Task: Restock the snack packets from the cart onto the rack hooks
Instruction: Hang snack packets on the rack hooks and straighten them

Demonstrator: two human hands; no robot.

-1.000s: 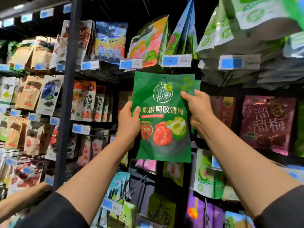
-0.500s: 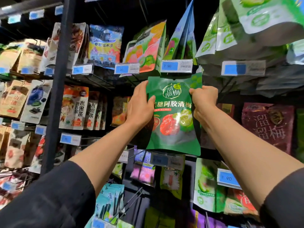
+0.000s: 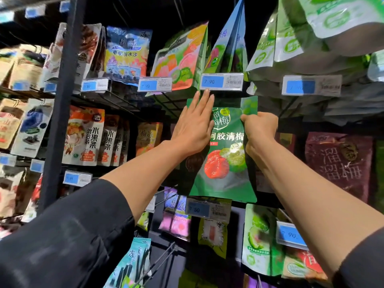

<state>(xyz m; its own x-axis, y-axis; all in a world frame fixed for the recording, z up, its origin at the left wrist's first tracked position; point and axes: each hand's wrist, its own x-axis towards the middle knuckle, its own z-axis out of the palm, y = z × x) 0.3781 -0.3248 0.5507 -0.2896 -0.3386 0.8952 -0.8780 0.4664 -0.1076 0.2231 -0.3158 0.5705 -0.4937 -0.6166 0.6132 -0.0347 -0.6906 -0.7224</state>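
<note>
Two hands meet one green snack packet (image 3: 223,163) held against the rack below one blue price tag (image 3: 221,81): left hand (image 3: 195,126) pressing flat with straight fingers, right hand (image 3: 259,126) pinching its top edge.

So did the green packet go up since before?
Yes. The green packet rose: its top now nearly reaches the 7.90 price tag above it.

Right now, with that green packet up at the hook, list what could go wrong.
1. The left hand lies flat on the green packet; only the right hand grips it, so it may slip or twist.
2. The hook is hidden behind the packet, so its hole may miss.
3. The left fingertips touch the price tag and could knock it.
</note>
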